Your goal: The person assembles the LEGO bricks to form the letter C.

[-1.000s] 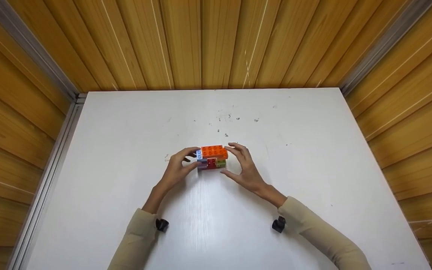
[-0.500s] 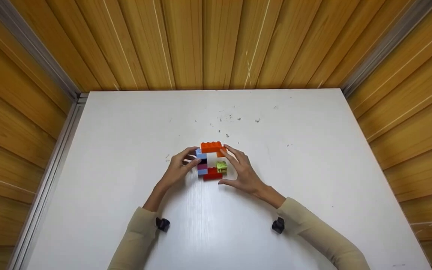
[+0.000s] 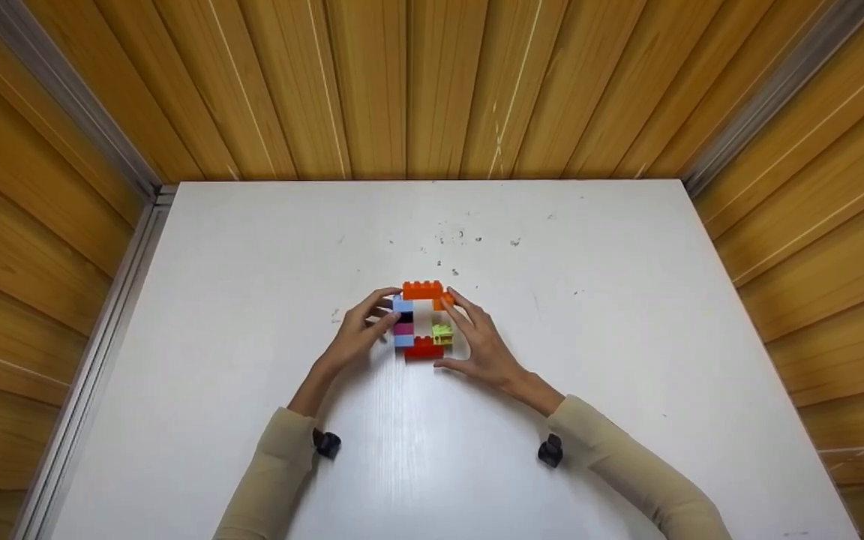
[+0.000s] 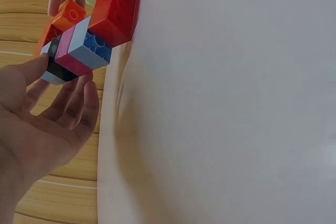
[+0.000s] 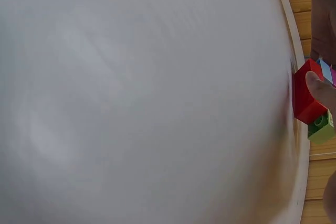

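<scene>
A frame of joined toy building bricks stands upright on its side in the head view, with an orange brick (image 3: 422, 290) along the top and a red brick (image 3: 424, 351) along the bottom. Its left column is light blue, black and magenta. On the right, a small orange brick hangs above a lime green brick (image 3: 442, 334), a gap between them. My left hand (image 3: 359, 330) pinches the left column by the black brick (image 4: 60, 71). My right hand (image 3: 483, 341) spans the right side, fingers at the small orange brick and thumb over the red brick (image 5: 307, 95).
A white table (image 3: 252, 262) with small dark marks (image 3: 478, 239) lies beneath the hands. Wooden plank walls (image 3: 432, 90) enclose its back and sides. A black wrist camera (image 3: 327, 444) sits under each sleeve.
The brick frame has tipped from showing its studded top to showing its open middle. My right thumb has moved down and left to the red brick; my left hand keeps hold.
</scene>
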A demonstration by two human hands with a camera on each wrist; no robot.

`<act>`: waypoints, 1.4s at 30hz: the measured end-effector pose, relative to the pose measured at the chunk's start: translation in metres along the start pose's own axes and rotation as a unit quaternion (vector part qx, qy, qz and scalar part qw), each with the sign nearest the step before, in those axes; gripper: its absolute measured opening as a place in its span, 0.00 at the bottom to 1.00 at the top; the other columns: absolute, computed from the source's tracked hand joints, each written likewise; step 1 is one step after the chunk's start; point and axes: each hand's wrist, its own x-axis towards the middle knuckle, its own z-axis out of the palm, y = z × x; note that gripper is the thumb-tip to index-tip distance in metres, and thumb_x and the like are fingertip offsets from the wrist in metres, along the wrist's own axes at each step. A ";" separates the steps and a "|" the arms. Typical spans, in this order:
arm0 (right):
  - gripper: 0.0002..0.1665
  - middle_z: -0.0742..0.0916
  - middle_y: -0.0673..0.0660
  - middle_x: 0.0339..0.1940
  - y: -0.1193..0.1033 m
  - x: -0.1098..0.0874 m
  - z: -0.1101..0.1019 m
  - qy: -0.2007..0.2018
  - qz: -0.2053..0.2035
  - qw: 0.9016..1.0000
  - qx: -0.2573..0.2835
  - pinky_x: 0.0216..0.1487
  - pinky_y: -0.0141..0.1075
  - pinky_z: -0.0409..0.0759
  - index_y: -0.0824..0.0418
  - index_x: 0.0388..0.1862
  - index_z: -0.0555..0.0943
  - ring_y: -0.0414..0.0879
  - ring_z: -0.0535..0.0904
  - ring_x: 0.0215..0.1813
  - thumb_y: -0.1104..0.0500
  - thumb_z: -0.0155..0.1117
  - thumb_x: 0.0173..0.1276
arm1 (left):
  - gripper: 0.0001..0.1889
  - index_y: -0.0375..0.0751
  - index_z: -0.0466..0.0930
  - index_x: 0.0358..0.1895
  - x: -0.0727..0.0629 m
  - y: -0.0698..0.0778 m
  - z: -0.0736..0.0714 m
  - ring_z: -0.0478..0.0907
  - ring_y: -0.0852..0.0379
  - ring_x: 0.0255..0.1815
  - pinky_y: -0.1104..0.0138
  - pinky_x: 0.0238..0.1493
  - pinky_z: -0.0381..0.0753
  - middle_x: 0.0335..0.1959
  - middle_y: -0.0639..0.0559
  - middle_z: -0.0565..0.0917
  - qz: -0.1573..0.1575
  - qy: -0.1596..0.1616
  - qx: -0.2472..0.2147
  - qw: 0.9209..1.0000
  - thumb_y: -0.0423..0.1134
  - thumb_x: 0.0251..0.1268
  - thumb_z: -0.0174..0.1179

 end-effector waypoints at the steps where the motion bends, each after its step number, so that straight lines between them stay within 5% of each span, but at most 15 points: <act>1: 0.65 0.63 0.64 0.82 0.000 0.000 0.000 0.002 0.001 1.000 0.000 0.75 0.57 0.67 0.64 0.81 0.59 0.59 0.63 0.79 0.48 0.85 0.51 | 0.24 0.43 0.70 0.73 0.000 0.000 0.000 0.82 0.46 0.51 0.49 0.44 0.87 0.57 0.35 0.82 -0.001 -0.007 0.001 1.000 0.39 0.78 0.57; 10: 0.64 0.67 0.67 0.79 0.003 0.007 0.001 0.006 0.027 1.000 0.014 0.72 0.59 0.69 0.66 0.80 0.62 0.62 0.66 0.76 0.50 0.85 0.49 | 0.44 0.43 0.60 0.79 0.000 -0.004 -0.005 0.79 0.35 0.57 0.46 0.56 0.83 0.64 0.31 0.76 0.012 -0.064 0.027 0.997 0.31 0.60 0.73; 16: 0.64 0.66 0.68 0.79 0.005 0.014 -0.002 -0.030 0.051 0.998 0.032 0.74 0.62 0.67 0.65 0.80 0.60 0.64 0.66 0.76 0.49 0.85 0.50 | 0.54 0.47 0.53 0.82 0.003 -0.005 -0.009 0.79 0.37 0.59 0.46 0.58 0.82 0.68 0.32 0.72 -0.001 -0.100 0.056 0.993 0.29 0.53 0.76; 29: 0.63 0.63 0.64 0.81 0.012 0.025 -0.012 -0.137 0.132 0.979 0.071 0.74 0.62 0.58 0.58 0.82 0.59 0.63 0.60 0.80 0.46 0.83 0.54 | 0.51 0.41 0.56 0.81 0.015 -0.007 -0.019 0.75 0.44 0.48 0.57 0.51 0.78 0.59 0.35 0.79 -0.012 -0.138 0.145 0.980 0.34 0.55 0.77; 42: 0.59 0.66 0.64 0.80 0.016 0.028 -0.014 -0.162 0.151 0.972 0.077 0.70 0.57 0.58 0.60 0.82 0.60 0.61 0.59 0.80 0.43 0.80 0.58 | 0.49 0.37 0.60 0.78 0.023 -0.004 -0.020 0.74 0.45 0.50 0.56 0.54 0.77 0.60 0.34 0.76 -0.026 -0.147 0.191 0.970 0.37 0.53 0.78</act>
